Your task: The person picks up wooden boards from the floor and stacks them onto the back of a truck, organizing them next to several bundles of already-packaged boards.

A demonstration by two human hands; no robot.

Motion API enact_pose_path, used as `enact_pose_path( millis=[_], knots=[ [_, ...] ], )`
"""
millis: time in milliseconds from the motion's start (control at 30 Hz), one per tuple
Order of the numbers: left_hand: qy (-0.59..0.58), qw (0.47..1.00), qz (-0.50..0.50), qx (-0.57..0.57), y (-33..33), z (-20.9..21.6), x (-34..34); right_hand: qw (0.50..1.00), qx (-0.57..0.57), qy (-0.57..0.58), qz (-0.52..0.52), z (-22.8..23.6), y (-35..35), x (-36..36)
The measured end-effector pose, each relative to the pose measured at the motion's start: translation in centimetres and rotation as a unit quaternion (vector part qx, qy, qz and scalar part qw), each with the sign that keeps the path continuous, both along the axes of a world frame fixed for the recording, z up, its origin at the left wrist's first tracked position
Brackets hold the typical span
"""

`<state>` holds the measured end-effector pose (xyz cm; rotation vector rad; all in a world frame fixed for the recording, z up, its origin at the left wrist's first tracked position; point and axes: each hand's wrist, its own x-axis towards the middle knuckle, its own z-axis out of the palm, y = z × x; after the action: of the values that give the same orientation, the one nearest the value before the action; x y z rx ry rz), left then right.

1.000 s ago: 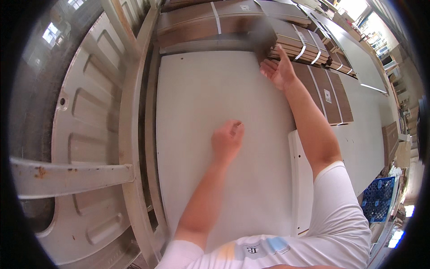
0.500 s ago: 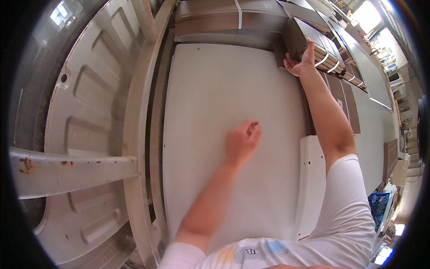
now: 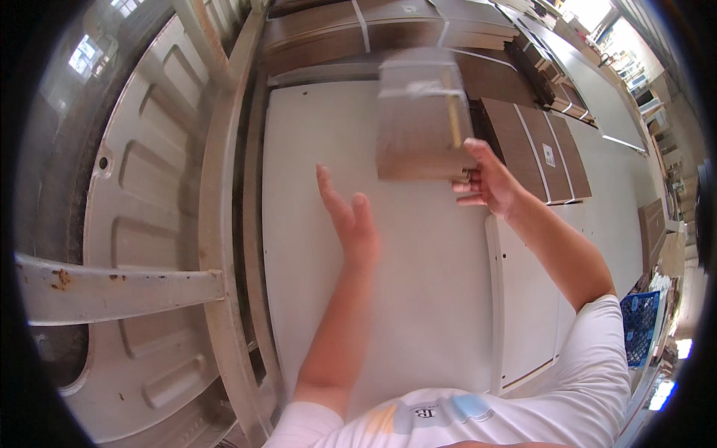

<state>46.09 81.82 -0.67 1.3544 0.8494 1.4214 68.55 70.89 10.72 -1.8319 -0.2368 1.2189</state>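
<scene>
Right hand at the corner of a blurred brown bundle, left hand open

The right hand (image 3: 493,185) has its fingers spread and slightly bent, thumb raised, at the near right corner of a brown bundle (image 3: 418,142). The thumb and fingertips meet the bundle's edge; whether they grip it or only press against it cannot be told. The left hand (image 3: 349,224) is unclenched and holds nothing, its fingers pointing away from the body and its thumb apart, above a white panel (image 3: 418,299).

The bundle is just left of the right hand and beyond the left hand, over the far right part of the panel; blur hides whether it rests there. It is boxy, with a pale band across it and a yellow strip (image 3: 452,112) along its right side.

The panel is broad, smooth and matte. To its right lies a flat brown pack (image 3: 534,153) bound with white straps. On the left runs a pale metal rail (image 3: 127,291), spotted with rust.
</scene>
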Motion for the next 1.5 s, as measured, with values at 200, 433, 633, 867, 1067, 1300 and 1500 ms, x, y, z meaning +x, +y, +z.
enact_pose_path(
  millis=[200,433,633,867,1067,1300,1500],
  knots=[
    [0.000,0.988,-0.139,-0.070,-1.2,0.8,-2.6,0.908,-0.124,-0.253,0.308,3.8,-2.3,-4.0],
    [0.008,0.957,-0.282,-0.068,0.0,1.1,-2.3,0.844,-0.074,-0.453,0.278,2.0,-3.2,-3.3],
    [0.011,0.933,-0.360,0.002,-0.1,-1.8,-0.1,0.822,0.045,-0.512,0.247,-1.0,-6.9,0.5],
    [-0.026,0.939,-0.236,-0.251,13.9,-0.6,2.3,0.707,0.316,-0.614,0.154,-4.2,-8.5,0.8],
    [0.022,0.974,-0.095,-0.204,37.3,-3.3,1.4,0.721,0.378,-0.572,0.103,-4.9,-8.2,0.9],
    [-0.052,0.944,-0.072,-0.317,41.3,-2.3,9.2,0.722,0.359,-0.586,0.077,-5.1,-8.6,1.4],
    [-0.201,0.936,-0.113,-0.267,45.8,-4.2,7.1,0.712,0.371,-0.588,0.102,-5.2,-8.0,1.4]
  ],
)
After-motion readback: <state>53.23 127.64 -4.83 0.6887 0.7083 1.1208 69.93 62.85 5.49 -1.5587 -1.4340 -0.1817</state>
